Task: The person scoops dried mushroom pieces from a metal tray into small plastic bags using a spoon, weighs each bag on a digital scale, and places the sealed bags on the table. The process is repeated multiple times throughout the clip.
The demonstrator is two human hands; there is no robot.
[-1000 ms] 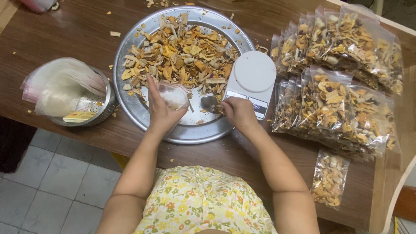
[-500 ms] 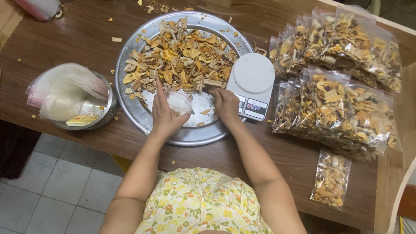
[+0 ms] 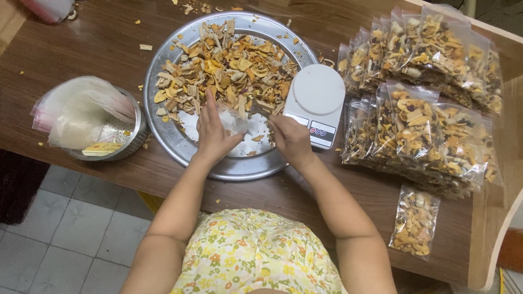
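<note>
1. Two hands have moved up to the dried-fruit heap on the round metal tray (image 3: 163,130), toward twelve o'clock.
2. The left hand (image 3: 213,133) grasps a small clear plastic bag (image 3: 233,117), now at the heap's edge.
3. The right hand (image 3: 291,139), at three o'clock of the bag, has closed in; whether it grips anything I cannot tell.
4. The bag looks nearly empty, so filling seems to be just starting.

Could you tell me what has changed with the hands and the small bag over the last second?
The left hand has carried the small clear bag from the tray's near bare part up to the edge of the dried-fruit heap. The right hand has followed, closing in beside the bag. The steel tray, white scale, filled packets and bowl of empty bags stayed put.
</note>
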